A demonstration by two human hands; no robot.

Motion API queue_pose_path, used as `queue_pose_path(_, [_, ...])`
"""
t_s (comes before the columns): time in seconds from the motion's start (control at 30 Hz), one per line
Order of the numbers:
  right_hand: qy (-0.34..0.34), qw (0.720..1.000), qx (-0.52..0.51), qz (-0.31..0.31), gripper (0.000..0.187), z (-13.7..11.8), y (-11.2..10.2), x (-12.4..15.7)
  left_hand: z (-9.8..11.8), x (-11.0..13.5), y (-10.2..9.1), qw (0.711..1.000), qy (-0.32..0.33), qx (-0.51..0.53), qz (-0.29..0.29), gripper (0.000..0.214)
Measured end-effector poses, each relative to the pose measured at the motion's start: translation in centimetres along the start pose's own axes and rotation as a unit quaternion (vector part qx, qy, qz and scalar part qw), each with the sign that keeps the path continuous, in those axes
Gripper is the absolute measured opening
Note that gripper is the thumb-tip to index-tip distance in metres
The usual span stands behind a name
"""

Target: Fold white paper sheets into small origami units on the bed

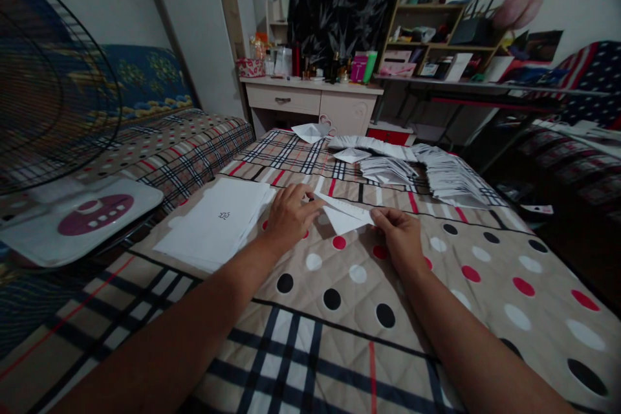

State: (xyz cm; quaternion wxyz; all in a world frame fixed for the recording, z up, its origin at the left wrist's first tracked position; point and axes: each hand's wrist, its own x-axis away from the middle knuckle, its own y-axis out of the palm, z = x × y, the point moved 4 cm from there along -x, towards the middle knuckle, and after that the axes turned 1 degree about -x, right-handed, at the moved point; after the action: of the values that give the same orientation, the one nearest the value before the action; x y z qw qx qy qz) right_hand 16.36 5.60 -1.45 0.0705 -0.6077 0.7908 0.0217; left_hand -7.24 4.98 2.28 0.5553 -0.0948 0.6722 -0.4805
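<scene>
Between my hands is a small folded sheet of white paper [345,218], its lower part a triangle and a narrow strip with faint marks along its top. My left hand [292,212] pinches the paper's left end between thumb and fingers. On the other side, my right hand [398,233] grips its right corner with the thumb on top. A stack of white sheets [208,220] lies left of my left hand, a small dark drawing on the top one. Beyond my hands sit piles of folded papers [453,174] and a separate folded paper [310,132].
Everything lies on a bed with a dotted, plaid cover [310,336]. A fan [48,77] with a white base stands close on the left. At the far end are a white dresser [284,98] with bottles on it and a wooden shelf [427,8].
</scene>
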Motion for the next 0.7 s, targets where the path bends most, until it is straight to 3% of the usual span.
queue_pose_path(0.2, [0.004,0.999,-0.010,-0.042,0.031,0.1,0.5,0.0,0.0,0.1,-0.7,0.996,0.031,-0.014,0.078,0.017])
queue_pose_path(0.3, [0.007,0.998,-0.020,-0.051,0.031,0.1,0.6,0.0,0.3,0.2,-0.5,0.994,0.067,0.032,0.080,0.018])
queue_pose_path(0.37, [0.004,0.998,-0.026,-0.056,0.034,0.0,0.6,0.1,0.1,0.1,-0.2,0.993,0.053,0.076,0.074,0.018])
queue_pose_path(0.5, [-0.017,0.996,-0.064,-0.060,0.046,-0.2,0.7,0.3,-1.0,0.1,0.6,0.975,-0.081,0.191,0.072,0.010])
queue_pose_path(0.6, [-0.039,0.990,-0.101,-0.087,0.048,-0.6,1.1,0.5,-1.8,0.2,1.7,0.925,-0.223,0.306,0.034,0.010])
queue_pose_path(0.7, [-0.072,0.987,-0.085,-0.112,0.039,-1.2,1.5,0.6,-1.7,0.4,3.1,0.868,-0.284,0.406,-0.037,0.013])
